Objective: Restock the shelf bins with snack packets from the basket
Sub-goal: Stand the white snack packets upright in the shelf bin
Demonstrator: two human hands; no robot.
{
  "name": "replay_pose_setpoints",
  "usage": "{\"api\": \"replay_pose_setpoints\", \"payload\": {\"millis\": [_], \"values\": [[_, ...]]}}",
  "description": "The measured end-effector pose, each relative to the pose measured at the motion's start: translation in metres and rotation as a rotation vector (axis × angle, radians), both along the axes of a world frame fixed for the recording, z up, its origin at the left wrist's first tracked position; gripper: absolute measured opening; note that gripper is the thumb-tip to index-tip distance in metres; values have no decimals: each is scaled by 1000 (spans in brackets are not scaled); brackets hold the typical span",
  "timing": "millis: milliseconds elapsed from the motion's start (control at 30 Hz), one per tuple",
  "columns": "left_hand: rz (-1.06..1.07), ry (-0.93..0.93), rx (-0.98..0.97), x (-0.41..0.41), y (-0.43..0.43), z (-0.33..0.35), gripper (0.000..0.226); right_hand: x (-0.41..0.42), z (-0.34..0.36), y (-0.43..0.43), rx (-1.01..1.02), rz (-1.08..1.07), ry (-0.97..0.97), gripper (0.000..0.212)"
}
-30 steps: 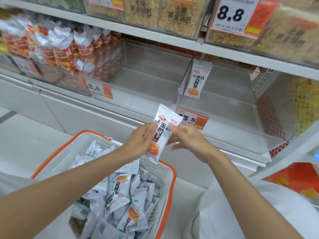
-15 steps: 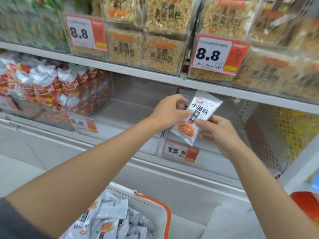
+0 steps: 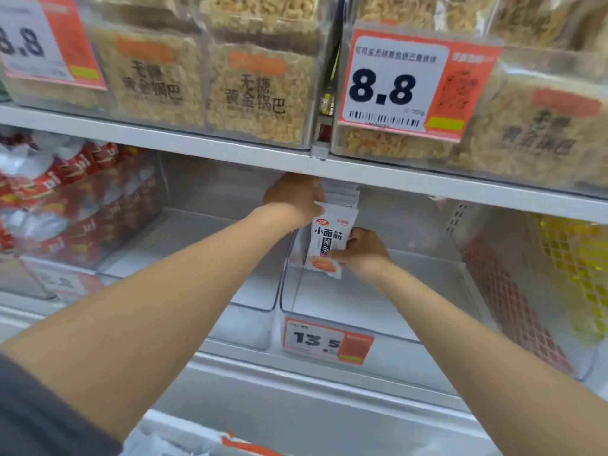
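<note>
A white snack packet [image 3: 329,243] with black characters and an orange picture stands upright at the back left of a clear shelf bin [image 3: 378,311] marked 13.5. My left hand [image 3: 294,195] grips its top edge, just under the upper shelf. My right hand [image 3: 360,250] pinches its lower right side. More white packet edges [image 3: 342,194] show behind it against the bin's back. Only the orange rim of the basket [image 3: 243,445] shows at the bottom edge.
A second clear bin [image 3: 210,232] sits to the left of the 13.5 bin. Red and white packets [image 3: 65,199] fill the bin further left. Bags of puffed rice snack [image 3: 256,83] and an 8.8 price tag [image 3: 414,83] line the shelf above. An orange mesh divider [image 3: 513,304] stands right.
Both hands have carried the packet up from the basket and deep into the 13.5 bin, to its back left corner. The view has risen, and the basket has dropped almost out of sight.
</note>
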State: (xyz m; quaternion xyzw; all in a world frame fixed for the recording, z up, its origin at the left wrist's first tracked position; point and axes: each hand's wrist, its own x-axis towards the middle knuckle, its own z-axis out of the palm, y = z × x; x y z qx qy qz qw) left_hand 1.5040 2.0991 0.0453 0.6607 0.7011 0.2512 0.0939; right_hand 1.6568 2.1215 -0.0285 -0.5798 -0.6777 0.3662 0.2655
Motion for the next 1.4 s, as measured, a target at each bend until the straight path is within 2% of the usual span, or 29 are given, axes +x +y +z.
{"api": "replay_pose_setpoints", "payload": {"millis": [67, 167, 467, 600, 767, 1033, 1133, 1233, 1300, 1400], "values": [[-7, -13, 13, 1, 2, 0, 12, 0, 0, -2, -3, -13, -38, 38], [-30, -11, 22, 0, 5, -1, 19, -3, -1, -4, -11, -15, -78, 49], [-55, -93, -116, -4, 7, -3, 46, -21, -4, 0, 57, -142, -144, 46], [-57, -154, -151, -4, 4, -3, 48, -21, -6, -1, 52, -112, -185, 42], [-37, -159, -152, -2, -2, -3, 49, -16, -3, -6, 1, -56, -163, 53], [-7, -175, -131, 2, -34, -1, 54, -7, 7, -24, -66, -30, -154, 35], [13, -149, -54, 3, -60, -3, 45, -6, 25, -46, 47, -49, -142, 31], [92, -88, 12, 7, -93, -12, 32, -5, 35, -73, 286, -29, -148, 38], [123, -73, 79, 12, -120, -17, 22, -5, 37, -95, 455, -11, -124, 28], [138, -58, 114, 13, -159, -28, 18, -7, 29, -133, 649, 70, -107, 13]]}}
